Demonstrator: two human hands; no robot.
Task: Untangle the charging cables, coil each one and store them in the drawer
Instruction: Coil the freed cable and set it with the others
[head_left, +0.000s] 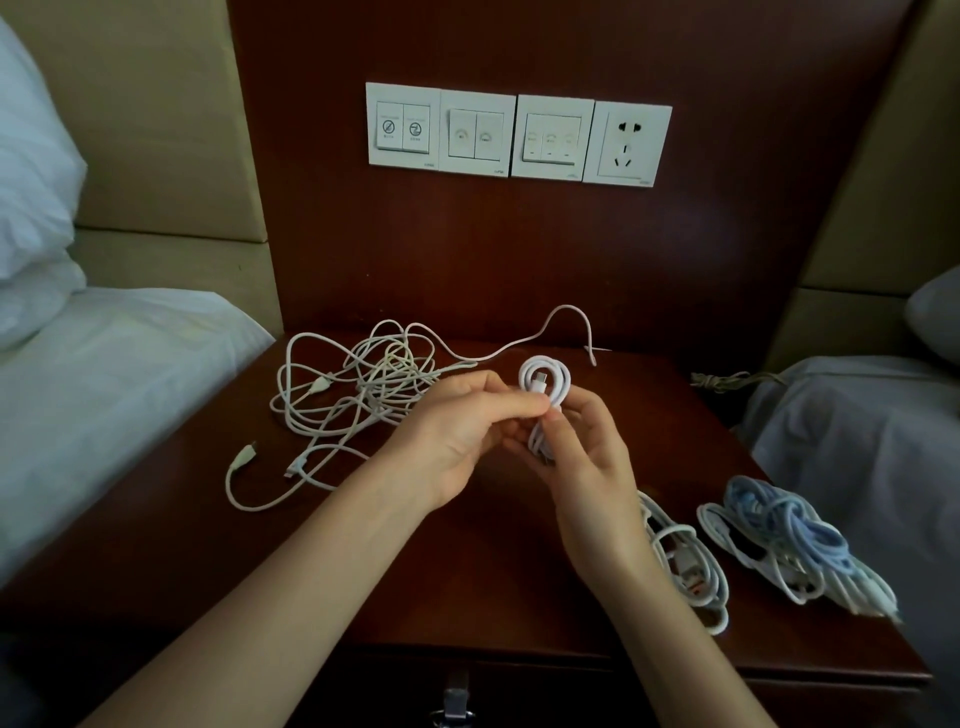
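Head view: dark wooden nightstand (415, 587) from above its front edge.
Left hand (467, 431): pinching white cable coil (545, 384) at its waist, above nightstand's centre.
Right hand (587, 452): fingers curled round the coil's lower end.
Tangled cables (358, 389): loose, white, on nightstand's left rear.
Coiled bundles: 2 on nightstand's right front, white bundle (680, 561) beside blue-and-white bundle (784, 535).
Drawer (571, 691): closed, beneath nightstand's front edge.

We can read no words or numbers here. In the upper middle of the frame, the left switch plate (402, 93) on the wall shows two small round signs (388, 126), each with a line across it. Tiny print sits under them and at the plates' bottom corners. It is too small for us to read.
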